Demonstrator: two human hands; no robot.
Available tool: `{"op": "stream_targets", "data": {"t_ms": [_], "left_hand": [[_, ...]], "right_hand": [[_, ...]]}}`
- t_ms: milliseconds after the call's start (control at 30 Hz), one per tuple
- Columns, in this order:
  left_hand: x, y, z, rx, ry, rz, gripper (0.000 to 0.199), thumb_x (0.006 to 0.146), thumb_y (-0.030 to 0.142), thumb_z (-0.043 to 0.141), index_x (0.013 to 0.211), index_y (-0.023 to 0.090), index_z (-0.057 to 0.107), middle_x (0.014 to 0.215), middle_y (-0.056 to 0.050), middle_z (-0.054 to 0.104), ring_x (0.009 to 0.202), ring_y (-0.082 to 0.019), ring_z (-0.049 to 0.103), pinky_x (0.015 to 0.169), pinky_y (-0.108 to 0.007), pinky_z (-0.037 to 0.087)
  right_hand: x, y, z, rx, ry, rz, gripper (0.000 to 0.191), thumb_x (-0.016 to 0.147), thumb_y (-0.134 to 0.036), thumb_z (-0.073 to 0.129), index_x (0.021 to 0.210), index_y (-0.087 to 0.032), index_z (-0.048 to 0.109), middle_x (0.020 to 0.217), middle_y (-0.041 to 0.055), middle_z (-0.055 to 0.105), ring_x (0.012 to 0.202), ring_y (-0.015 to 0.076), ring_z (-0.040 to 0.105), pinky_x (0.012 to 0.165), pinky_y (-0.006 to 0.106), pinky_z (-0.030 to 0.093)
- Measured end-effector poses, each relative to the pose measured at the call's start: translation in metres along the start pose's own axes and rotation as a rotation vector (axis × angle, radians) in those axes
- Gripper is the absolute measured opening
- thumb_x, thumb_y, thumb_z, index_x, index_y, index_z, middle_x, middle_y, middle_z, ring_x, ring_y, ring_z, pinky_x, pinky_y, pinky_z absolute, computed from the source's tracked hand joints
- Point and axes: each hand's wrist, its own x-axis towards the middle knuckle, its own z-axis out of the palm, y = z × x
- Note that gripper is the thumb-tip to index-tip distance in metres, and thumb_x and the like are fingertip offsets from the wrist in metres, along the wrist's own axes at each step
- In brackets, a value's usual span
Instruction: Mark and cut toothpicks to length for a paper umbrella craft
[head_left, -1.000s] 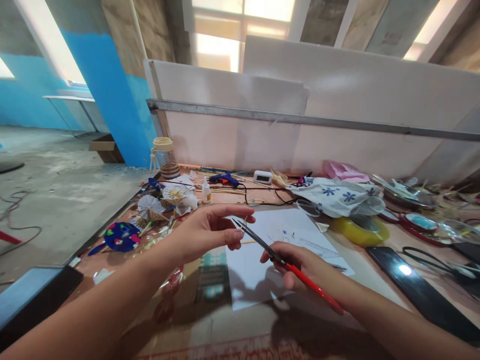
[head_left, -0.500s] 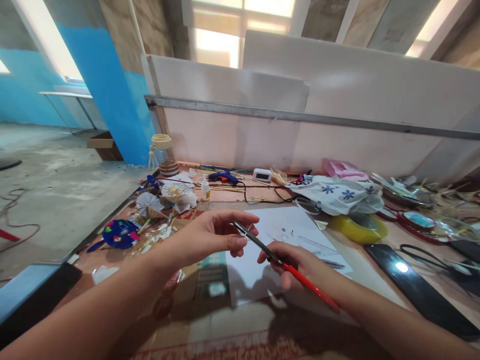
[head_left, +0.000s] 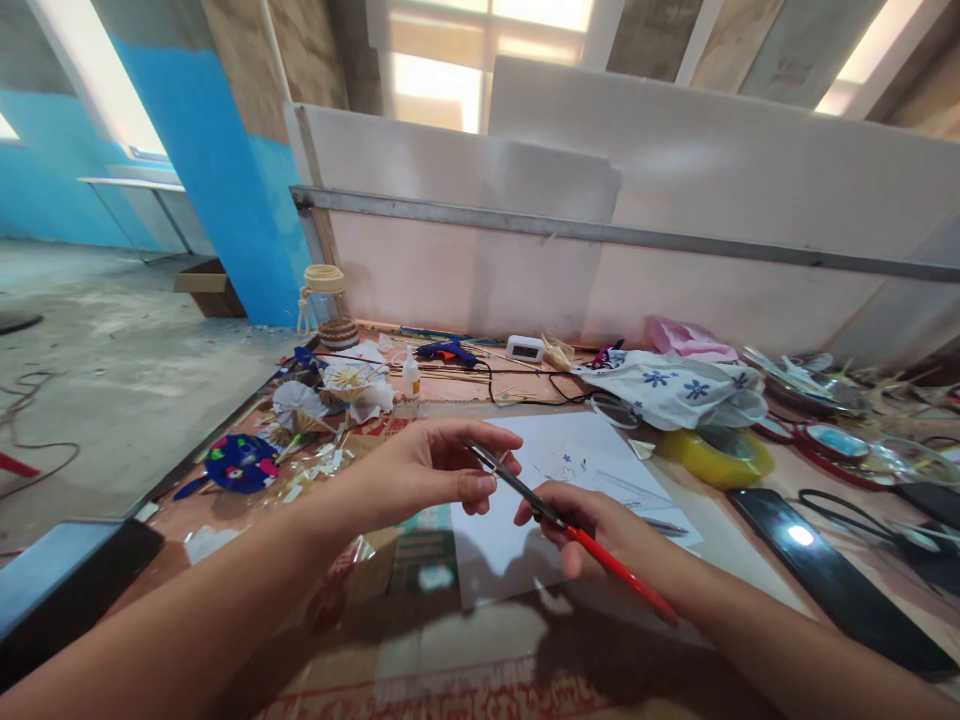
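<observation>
My right hand (head_left: 581,520) is closed around red-handled scissors (head_left: 622,575), seen edge-on, whose dark blades slant up to the left. The blade tips reach between the thumb and fingers of my left hand (head_left: 442,465). My left hand is curled in a pinch, and a thin pale sliver (head_left: 504,460) shows at its fingertips beside the blades; its kind is too small to make out. Both hands are held above a white sheet of paper (head_left: 517,570) that has pencil lines and tiny star- or flower-shaped cutouts (head_left: 568,466) on it.
A roll of yellow tape (head_left: 724,460), a phone (head_left: 832,575) and flowered cloth (head_left: 667,385) lie to the right. Left are a blue patterned round piece (head_left: 240,463) and small paper umbrellas (head_left: 300,405). A glue bottle (head_left: 410,375), a blue glue gun (head_left: 446,353) and a jar (head_left: 330,310) stand behind.
The view has shifted very slightly. Both hands and the scissors keep nearly the same pose, with the blades still at my left fingertips.
</observation>
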Motion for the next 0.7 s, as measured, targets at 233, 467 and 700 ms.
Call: {"op": "stream_targets", "data": {"t_ms": [233, 467, 700], "left_hand": [[-0.0005, 0.0012, 0.0012, 0.008, -0.009, 0.009, 0.032, 0.079, 0.018, 0.077, 0.11, 0.023, 0.071, 0.101, -0.003, 0.073, 0.066, -0.008, 0.063, 0.061, -0.021, 0.05], [-0.0001, 0.001, 0.0002, 0.03, 0.008, -0.006, 0.034, 0.079, 0.021, 0.077, 0.112, 0.023, 0.07, 0.101, -0.004, 0.073, 0.066, -0.009, 0.063, 0.061, -0.022, 0.049], [0.0004, -0.0012, -0.0025, 0.019, -0.011, -0.022, 0.035, 0.079, 0.022, 0.077, 0.113, 0.024, 0.071, 0.103, -0.004, 0.073, 0.065, -0.008, 0.063, 0.059, -0.02, 0.049]], "right_hand": [[0.0008, 0.001, -0.0012, -0.003, -0.03, 0.04, 0.08, 0.058, -0.083, 0.069, 0.107, -0.019, 0.062, 0.072, -0.0022, 0.054, 0.063, 0.0141, 0.044, 0.056, 0.024, 0.034], [-0.001, 0.0012, 0.0003, -0.024, 0.004, 0.007, 0.077, 0.062, -0.082, 0.067, 0.106, -0.019, 0.062, 0.073, -0.0022, 0.054, 0.063, 0.0137, 0.043, 0.056, 0.024, 0.033], [-0.0007, 0.0044, -0.001, -0.147, 0.05, -0.016, 0.073, 0.069, -0.083, 0.061, 0.107, -0.02, 0.062, 0.079, 0.001, 0.058, 0.065, 0.015, 0.044, 0.057, 0.025, 0.035]]}}
